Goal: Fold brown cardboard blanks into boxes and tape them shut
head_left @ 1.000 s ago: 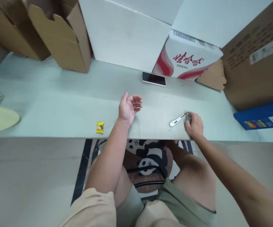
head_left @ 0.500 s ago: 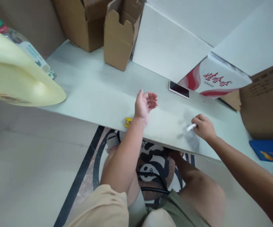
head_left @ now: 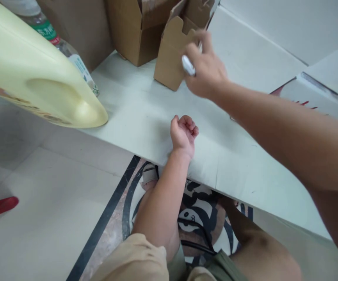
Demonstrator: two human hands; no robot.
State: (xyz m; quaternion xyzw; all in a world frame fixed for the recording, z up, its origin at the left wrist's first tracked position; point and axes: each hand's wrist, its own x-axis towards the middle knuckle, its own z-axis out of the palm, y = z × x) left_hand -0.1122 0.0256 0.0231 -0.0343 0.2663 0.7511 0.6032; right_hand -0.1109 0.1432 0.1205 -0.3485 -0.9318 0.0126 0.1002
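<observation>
My left hand (head_left: 184, 134) lies palm up over the white shelf top, fingers loosely curled, the thumb apart, nothing visible in the palm. My right hand (head_left: 205, 70) reaches across to the open cardboard box (head_left: 171, 58), its fingers blurred in front of the box's right side. A short white stick-like object (head_left: 188, 65) is held in that hand, its end showing at the thumb side; its exact kind is unclear. Whether the right fingers touch the box I cannot tell.
A large pale-yellow jug (head_left: 66, 93) juts over the left front edge, a plastic bottle (head_left: 81, 68) behind it. Another carton (head_left: 125, 35) stands at the back. A white-and-red box (head_left: 318, 95) is partly behind my right forearm. Something red (head_left: 0, 208) shows at far left.
My right hand has moved up and left to the cardboard box with the white object. My left fingers have curled further. The yellow packet by my left wrist no longer shows. The view has shifted left.
</observation>
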